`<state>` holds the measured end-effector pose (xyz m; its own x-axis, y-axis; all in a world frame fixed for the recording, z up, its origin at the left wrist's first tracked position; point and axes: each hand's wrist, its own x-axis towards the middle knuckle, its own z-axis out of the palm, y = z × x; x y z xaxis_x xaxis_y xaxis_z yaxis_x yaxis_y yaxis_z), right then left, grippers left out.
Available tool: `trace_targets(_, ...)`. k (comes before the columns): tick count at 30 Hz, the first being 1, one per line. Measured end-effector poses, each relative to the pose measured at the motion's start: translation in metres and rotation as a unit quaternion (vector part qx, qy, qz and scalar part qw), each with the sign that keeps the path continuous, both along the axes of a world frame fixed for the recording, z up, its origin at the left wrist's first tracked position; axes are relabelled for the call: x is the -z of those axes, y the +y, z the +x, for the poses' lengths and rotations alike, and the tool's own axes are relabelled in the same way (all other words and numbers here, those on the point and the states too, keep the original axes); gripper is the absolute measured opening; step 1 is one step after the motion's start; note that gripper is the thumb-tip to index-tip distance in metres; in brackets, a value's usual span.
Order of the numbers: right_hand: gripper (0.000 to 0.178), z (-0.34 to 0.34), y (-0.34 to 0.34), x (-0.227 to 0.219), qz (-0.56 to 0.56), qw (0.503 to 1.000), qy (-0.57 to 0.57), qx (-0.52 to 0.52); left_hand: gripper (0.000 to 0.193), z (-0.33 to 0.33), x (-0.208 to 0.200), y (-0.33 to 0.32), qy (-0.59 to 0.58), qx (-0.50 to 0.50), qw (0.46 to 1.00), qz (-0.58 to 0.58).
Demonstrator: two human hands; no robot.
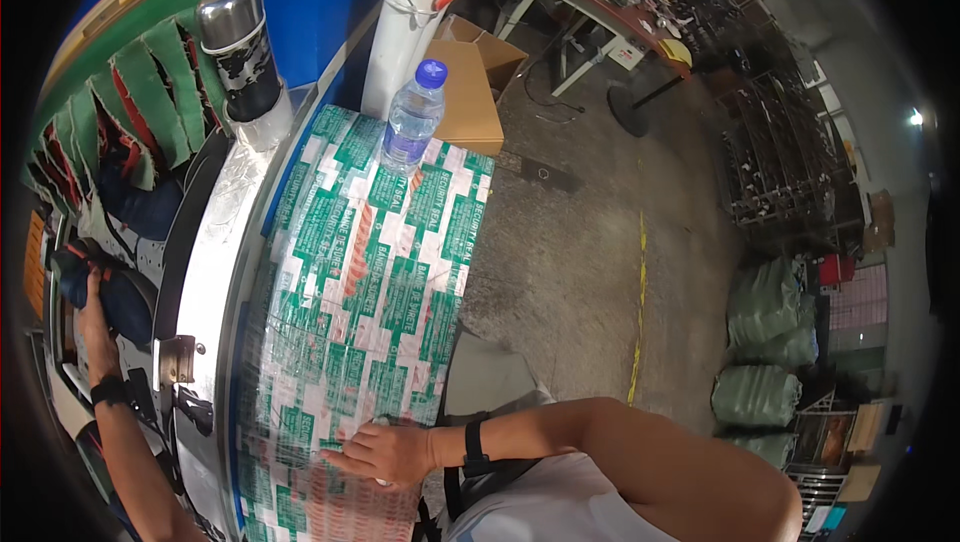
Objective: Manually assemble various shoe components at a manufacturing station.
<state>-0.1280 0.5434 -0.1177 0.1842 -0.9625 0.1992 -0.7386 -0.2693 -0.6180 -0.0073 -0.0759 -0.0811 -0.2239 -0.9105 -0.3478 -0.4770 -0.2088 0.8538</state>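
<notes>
On the left, my left hand (95, 317) is closed on a dark blue shoe (118, 300) with touches of red, beside the metal edge of a machine. Part of that hand is hidden by the shoe. My right hand (385, 454) rests low on a tabletop (350, 342) covered in green-and-white printed tape. Its fingers are curled, the index finger reaching left along the surface. Small white bits show at the fingers, too small to name. Another dark blue shoe (140, 204) sits farther back, under hanging green strips (165, 92).
A water bottle (413, 120) with a blue cap stands at the tabletop's far end. A steel-topped flask (240, 52) stands in a holder on the metal frame (215, 252). Behind are a cardboard box (465, 107) and a white pipe (400, 32). Green sacks (755, 392) lie at right.
</notes>
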Motion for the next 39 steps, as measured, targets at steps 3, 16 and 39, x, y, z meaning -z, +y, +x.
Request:
trace_targets(3,0.085,0.006,0.000,0.004,-0.012,0.999,0.031,0.011,0.076,0.023,-0.007,0.015,0.230,0.055,0.972,-0.005)
trace_targets(16,0.095,-0.005,-0.003,0.001,-0.082,0.996,-0.003,0.020,0.074,0.114,-0.205,0.433,0.155,-0.104,0.982,-0.026)
trace_targets(39,0.097,0.026,0.057,-0.020,-0.046,0.987,-0.008,0.152,0.065,0.157,-0.070,0.603,-0.056,-0.010,0.953,-0.299)
